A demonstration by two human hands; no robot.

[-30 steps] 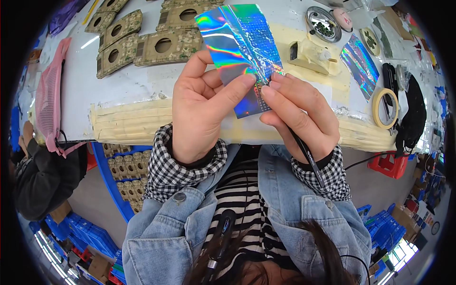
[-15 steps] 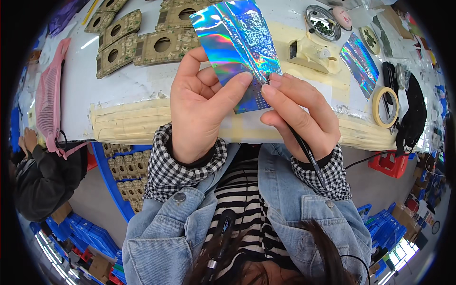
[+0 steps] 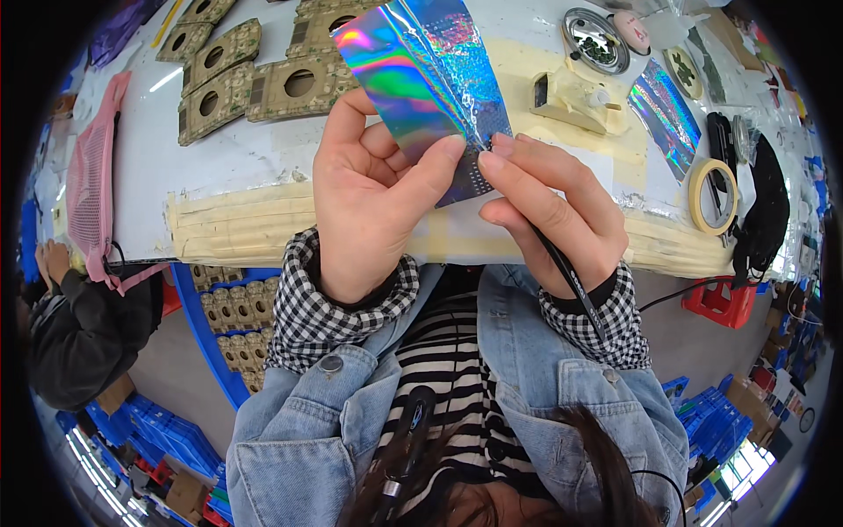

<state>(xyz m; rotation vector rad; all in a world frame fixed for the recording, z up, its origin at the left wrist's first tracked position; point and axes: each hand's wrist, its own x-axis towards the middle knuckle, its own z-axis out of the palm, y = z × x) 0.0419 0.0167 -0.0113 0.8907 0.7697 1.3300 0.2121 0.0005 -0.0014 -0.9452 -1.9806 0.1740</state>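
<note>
A shiny holographic sticker sheet (image 3: 413, 79) with rows of small marks is raised above the near edge of the table. My left hand (image 3: 369, 180) grips it, thumb across its front and fingers behind. From the right, my right hand (image 3: 558, 198) is closed around slim black tweezers (image 3: 569, 277), whose back end points down toward my wrist. Its index finger and thumb are at the sheet's lower right edge, close to my left thumb. The tweezers' tips are hard to make out there.
Camouflage-patterned parts with round holes (image 3: 219, 66) lie at the far left. A taped block (image 3: 575, 101), another holographic sheet (image 3: 665, 119), a round metal dish (image 3: 597, 39) and a tape roll (image 3: 712, 197) are on the right. A pink mesh bag (image 3: 92, 176) hangs at left, near another person's sleeve (image 3: 75, 329).
The sheet has tilted, its top shifting slightly left and its reflections changing. My right fingers have moved slightly left along its lower edge.
</note>
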